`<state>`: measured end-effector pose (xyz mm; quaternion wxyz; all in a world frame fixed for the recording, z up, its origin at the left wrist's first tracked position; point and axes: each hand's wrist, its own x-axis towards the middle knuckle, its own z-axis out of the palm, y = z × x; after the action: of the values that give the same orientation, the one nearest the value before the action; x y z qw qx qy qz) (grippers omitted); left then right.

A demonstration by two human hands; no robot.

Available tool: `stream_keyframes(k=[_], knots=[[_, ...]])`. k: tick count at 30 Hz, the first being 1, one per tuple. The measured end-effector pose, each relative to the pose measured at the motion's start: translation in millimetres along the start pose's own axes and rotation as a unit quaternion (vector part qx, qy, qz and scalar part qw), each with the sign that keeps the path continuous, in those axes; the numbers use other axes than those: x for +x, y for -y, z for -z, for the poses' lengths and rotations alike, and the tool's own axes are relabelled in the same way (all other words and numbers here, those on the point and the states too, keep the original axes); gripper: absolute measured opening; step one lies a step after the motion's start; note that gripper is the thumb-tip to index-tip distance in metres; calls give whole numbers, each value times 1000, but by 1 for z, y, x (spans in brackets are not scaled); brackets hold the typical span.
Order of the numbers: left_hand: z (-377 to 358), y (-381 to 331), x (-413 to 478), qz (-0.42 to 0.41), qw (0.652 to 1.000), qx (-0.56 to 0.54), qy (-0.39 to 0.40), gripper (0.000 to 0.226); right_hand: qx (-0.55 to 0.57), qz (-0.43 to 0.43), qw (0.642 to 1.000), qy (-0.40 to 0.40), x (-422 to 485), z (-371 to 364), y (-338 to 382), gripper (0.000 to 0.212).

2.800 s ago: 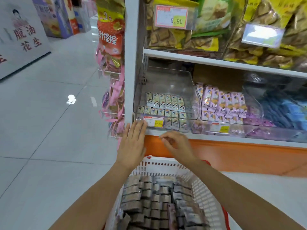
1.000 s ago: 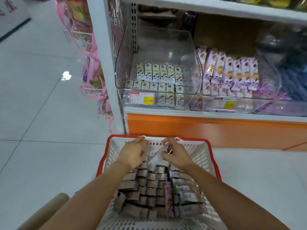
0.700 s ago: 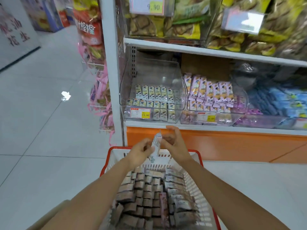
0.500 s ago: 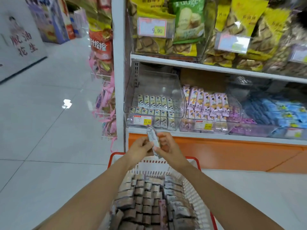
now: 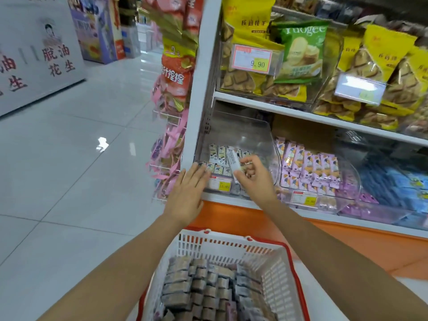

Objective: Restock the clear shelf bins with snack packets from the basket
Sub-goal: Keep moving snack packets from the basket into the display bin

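My right hand [image 5: 253, 181] pinches a small white snack packet [image 5: 233, 161] upright in front of the leftmost clear bin [image 5: 252, 133], which holds rows of matching cream packets [image 5: 220, 156] along its floor. My left hand [image 5: 188, 189] is flat with fingers together, fingertips against the bin's front left corner beside its price tag [image 5: 221, 183]; it holds nothing. Below, the white basket with a red rim [image 5: 231, 247] is packed with several rows of grey-brown packets [image 5: 203, 288].
A second clear bin [image 5: 347, 172] to the right holds purple packets; blue packets [image 5: 393, 184] lie further right. Yellow and green bagged snacks fill the shelf above [image 5: 301, 107]. Pink hanging packs [image 5: 169, 144] flank the white upright post at left. Glossy tiled floor stretches left.
Both hands rose from the basket to the bin front. The packet, held between both hands, is now in the right hand alone; the left hand moved onto the bin's corner.
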<state>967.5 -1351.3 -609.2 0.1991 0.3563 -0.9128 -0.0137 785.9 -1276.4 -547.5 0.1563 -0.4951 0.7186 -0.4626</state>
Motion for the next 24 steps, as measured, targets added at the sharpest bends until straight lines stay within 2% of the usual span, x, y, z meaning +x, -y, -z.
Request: stream_keyframes(k=[2, 8, 14, 19, 24], knots=[[-5, 5, 0, 1, 1000, 18, 13, 84, -50, -15, 999, 3, 25, -4, 1, 25], [-30, 20, 2, -43, 995, 56, -70, 98, -162, -42, 985, 41, 87, -37, -12, 21], [-49, 23, 9, -46, 993, 22, -107, 95, -204, -36, 977, 43, 133, -79, -26, 16], [-56, 25, 11, -50, 990, 10, -135, 92, -268, -24, 962, 43, 160, -107, -33, 23], [-56, 27, 11, -58, 989, 5, -137, 91, -301, -1, 943, 140, 165, -121, -38, 28]])
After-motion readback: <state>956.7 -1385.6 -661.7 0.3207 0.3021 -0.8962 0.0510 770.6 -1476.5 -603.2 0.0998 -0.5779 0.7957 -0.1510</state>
